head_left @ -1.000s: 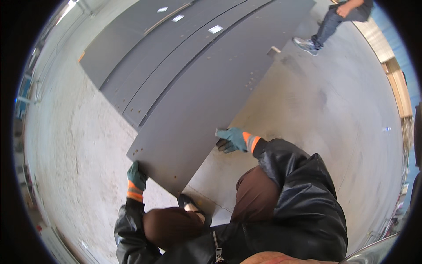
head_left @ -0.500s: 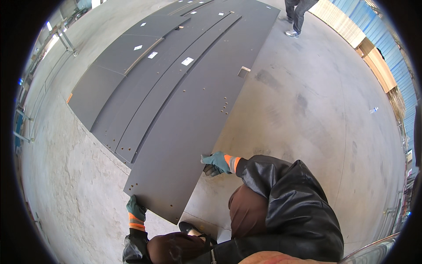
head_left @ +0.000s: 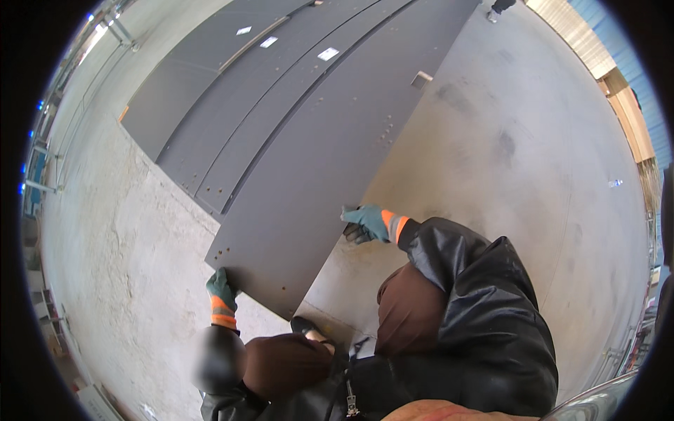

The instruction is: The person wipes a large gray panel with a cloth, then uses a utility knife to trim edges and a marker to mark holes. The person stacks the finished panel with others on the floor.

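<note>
A long dark grey board (head_left: pixel 302 189) with small drilled holes lies in front of me, its near end close to my knees. My left hand (head_left: pixel 222 286), in a green glove with an orange cuff, grips the board's near left corner, fingers partly hidden under it. My right hand (head_left: pixel 366 223), gloved the same way, is closed round the board's right edge farther up, thumb on top and fingers below. A cut-out notch (head_left: pixel 421 80) shows farther along that right edge.
More grey boards (head_left: pixel 182 84) lie to the left, some with white labels (head_left: pixel 328 53). A person's foot (head_left: pixel 493 15) is at the far right. Stacked wooden panels (head_left: pixel 625 112) line the right wall. A metal rack (head_left: pixel 53 175) stands at the left. Concrete floor (head_left: pixel 477 161) surrounds the boards.
My view has shifted, so the boards and my hands appear higher and slightly farther right. Both hands keep the same hold on the board. Less of the person at the far right shows.
</note>
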The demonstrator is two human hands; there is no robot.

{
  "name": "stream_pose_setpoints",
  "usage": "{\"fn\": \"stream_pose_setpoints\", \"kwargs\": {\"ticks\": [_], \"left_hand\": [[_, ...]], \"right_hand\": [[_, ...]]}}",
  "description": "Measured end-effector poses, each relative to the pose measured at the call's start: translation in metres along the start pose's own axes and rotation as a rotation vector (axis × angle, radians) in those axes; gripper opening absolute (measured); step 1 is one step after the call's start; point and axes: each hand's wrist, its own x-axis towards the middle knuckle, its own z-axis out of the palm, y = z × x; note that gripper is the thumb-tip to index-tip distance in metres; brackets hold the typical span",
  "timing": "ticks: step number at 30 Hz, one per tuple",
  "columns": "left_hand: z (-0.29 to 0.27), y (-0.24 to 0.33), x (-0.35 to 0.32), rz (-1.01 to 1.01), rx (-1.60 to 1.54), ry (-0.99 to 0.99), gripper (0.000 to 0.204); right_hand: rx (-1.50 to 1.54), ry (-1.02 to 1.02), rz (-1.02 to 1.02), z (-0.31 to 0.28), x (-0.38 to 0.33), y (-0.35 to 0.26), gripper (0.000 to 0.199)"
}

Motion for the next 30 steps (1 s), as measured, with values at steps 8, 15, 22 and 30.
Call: {"fn": "stream_pose_setpoints", "kwargs": {"ticks": [8, 15, 22, 30], "left_hand": [[-0.012, -0.004, 0.001, 0.021, 0.042, 0.012, 0.033], [-0.011, 0.002, -0.004, 0.018, 0.029, 0.032, 0.037], [-0.002, 0.008, -0.003, -0.007, 0.044, -0.001, 0.038], [-0.004, -0.006, 0.01, 0.038, 0.025, -0.061, 0.037]], "right_hand": [[-0.055, -0.027, -0.001, 0.008, 0.0, -0.006, 0.037], [-0.082, -0.007, -0.036, 0.013, -0.002, -0.007, 0.036], [-0.073, 0.049, -0.088, 0.01, -0.009, -0.003, 0.037], [-0.114, 0.209, -0.178, 0.029, -0.006, 0.005, 0.044]]}}
